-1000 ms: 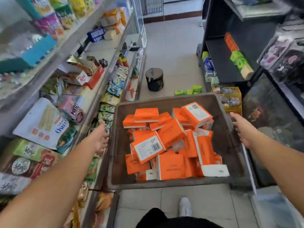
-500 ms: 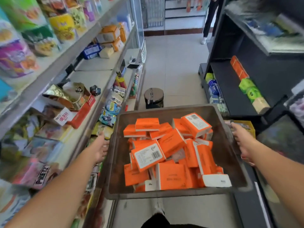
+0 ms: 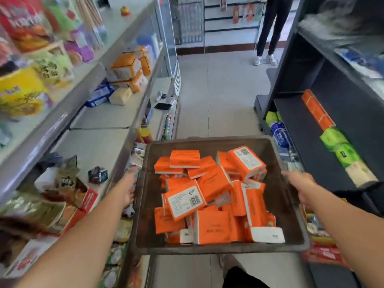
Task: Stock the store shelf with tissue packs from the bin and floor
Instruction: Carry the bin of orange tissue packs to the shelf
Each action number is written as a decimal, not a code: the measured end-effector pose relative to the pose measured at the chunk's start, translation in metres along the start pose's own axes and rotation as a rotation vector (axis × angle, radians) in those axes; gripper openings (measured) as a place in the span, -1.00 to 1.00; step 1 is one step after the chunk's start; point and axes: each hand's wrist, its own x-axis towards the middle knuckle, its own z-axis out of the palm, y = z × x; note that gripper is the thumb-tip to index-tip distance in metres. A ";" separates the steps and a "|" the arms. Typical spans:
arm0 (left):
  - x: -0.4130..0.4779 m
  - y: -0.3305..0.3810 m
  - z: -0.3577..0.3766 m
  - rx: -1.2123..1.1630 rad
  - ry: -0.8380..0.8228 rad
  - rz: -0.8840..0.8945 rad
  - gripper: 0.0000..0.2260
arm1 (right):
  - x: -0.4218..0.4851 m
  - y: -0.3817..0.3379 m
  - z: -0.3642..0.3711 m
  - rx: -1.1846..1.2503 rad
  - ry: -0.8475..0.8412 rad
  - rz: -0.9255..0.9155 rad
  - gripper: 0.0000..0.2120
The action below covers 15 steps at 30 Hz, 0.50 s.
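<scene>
One bin (image 3: 218, 250) is held between left grip (image 3: 127, 189) and right grip (image 3: 301, 185).

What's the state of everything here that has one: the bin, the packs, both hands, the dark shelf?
bin, held up off the floor
orange tissue packs, jumbled in the bin
left hand, holds the bin's left side
right hand, holds its right side
dark shelf, partly stocked

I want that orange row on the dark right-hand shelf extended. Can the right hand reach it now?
Probably not yet: the right hand holds the bin by its right side, the left hand the other, so both are carrying. Nothing stands between it and the orange row.
</scene>
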 end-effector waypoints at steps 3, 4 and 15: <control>0.047 0.045 0.029 0.011 0.050 -0.007 -0.67 | 0.054 -0.042 0.038 -0.121 0.050 -0.028 -0.40; 0.059 0.061 0.039 0.023 0.073 -0.031 -0.69 | 0.061 -0.060 0.049 -0.167 0.035 -0.038 -0.43; 0.207 0.230 0.083 0.070 0.114 -0.050 -0.83 | 0.171 -0.227 0.129 -0.227 0.115 -0.018 -0.47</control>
